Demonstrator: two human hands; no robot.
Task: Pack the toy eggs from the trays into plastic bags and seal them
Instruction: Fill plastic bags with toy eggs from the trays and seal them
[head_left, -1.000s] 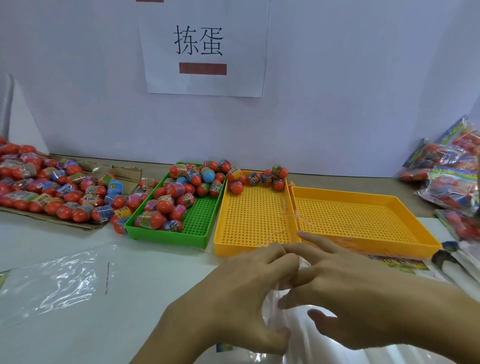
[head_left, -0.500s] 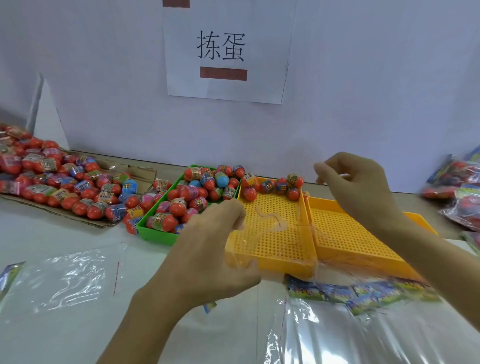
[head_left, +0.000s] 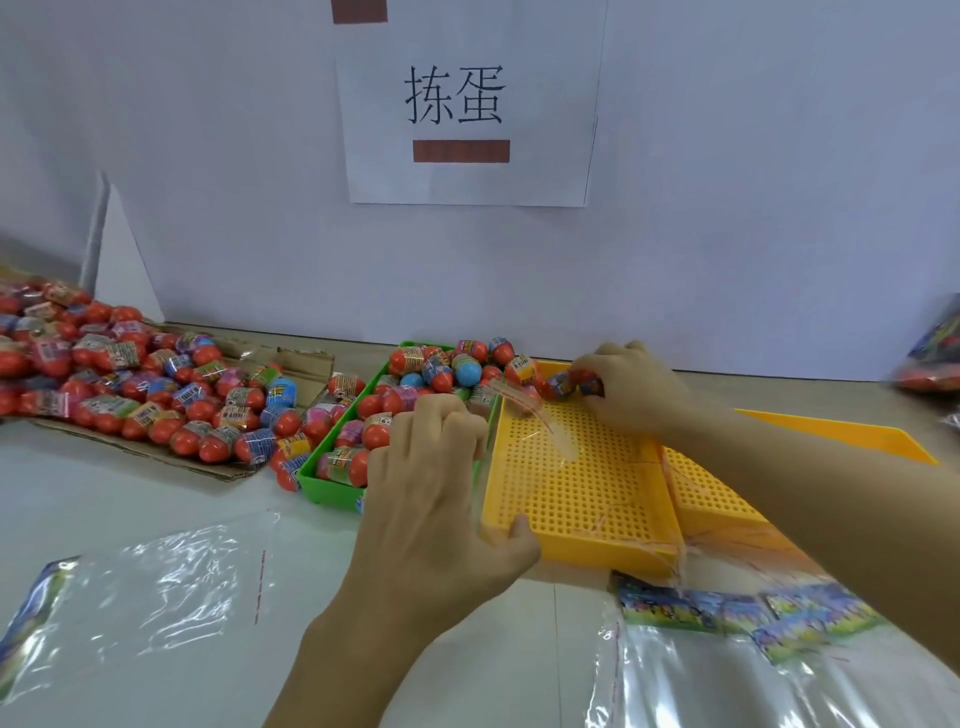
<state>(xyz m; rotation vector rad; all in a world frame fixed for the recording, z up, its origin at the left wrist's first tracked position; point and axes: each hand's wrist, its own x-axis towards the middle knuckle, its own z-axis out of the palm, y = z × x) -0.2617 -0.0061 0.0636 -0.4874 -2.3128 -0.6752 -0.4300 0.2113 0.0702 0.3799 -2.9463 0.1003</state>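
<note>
1. Eggs (head_left: 563, 387) for this bag sit at the far end of the nearer yellow tray (head_left: 571, 483). The right hand (head_left: 631, 387) has its fingers curled round a few of them, prob. to lift several at once.
2. Left hand (head_left: 436, 493) grips the clear bag (head_left: 649, 551), fingers bent on the film and thumb at the tray's near-left corner. The film lies stretched over the tray, likely so the mouth is open right where the eggs come from.
3. Bag's printed header (head_left: 727, 608) and the rest of it lie toward the near-right edge of the tabletop (head_left: 104, 483); looks like no eggs are in it yet, so packing seems at an early stage & sealing is not yet due.
4. Green tray (head_left: 332, 486) touches the yellow one's left side and is heaped w/ more eggs (head_left: 415, 384), so stock is within easy reach.
5. Second yellow tray (head_left: 727, 499) lies just right of the first, partly under the right forearm; no eggs show in the visible part.
6. Flattened cardboard (head_left: 171, 457) at the far-left of the tabletop carries a big loose pile (head_left: 104, 374).
7. Spare flat bag (head_left: 156, 587) waits near the front-left edge.
8. Filled bags (head_left: 930, 358), blurred, show at the far-right edge.
9. Pale tabletop, white wall (head_left: 753, 208) behind, w/ a paper sign (head_left: 467, 104) in Chinese characters over a brown bar.
</note>
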